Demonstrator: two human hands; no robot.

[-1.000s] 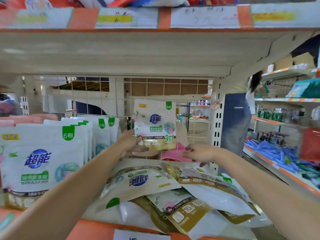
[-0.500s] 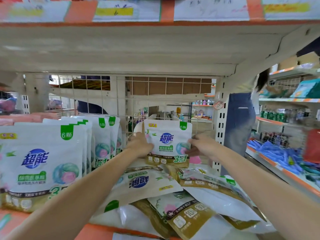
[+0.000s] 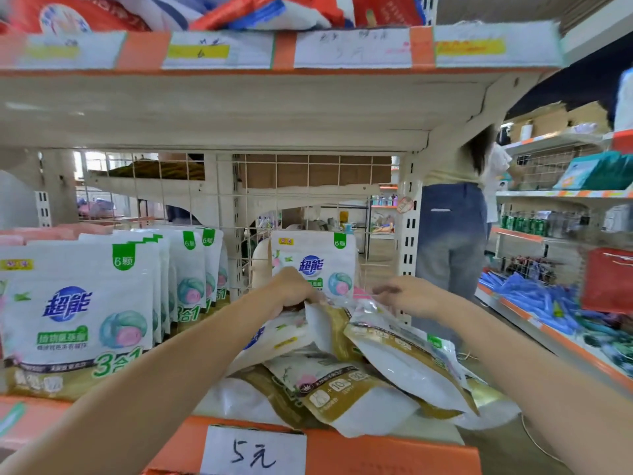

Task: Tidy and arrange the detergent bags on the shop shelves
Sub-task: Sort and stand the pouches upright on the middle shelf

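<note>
Head view: left hand (image 3: 291,291) grips a fallen bag (image 3: 274,337); right hand (image 3: 407,296) pinches another; price tag (image 3: 253,452) reads "5元".

Your single head camera, close to the shelf's front edge (image 3: 342,447), facing forward and slightly down into the bay, under the upper shelf (image 3: 239,108).

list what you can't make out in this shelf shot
Head view only:
- Left hand: fingertips buried among the bags, grip unclear.
- Right hand: fingers motion-blurred.
- Upright bag: lower half hidden behind both hands.
- Loose pile: small print too small.
- Top-shelf labels: handwriting blurred.
</note>
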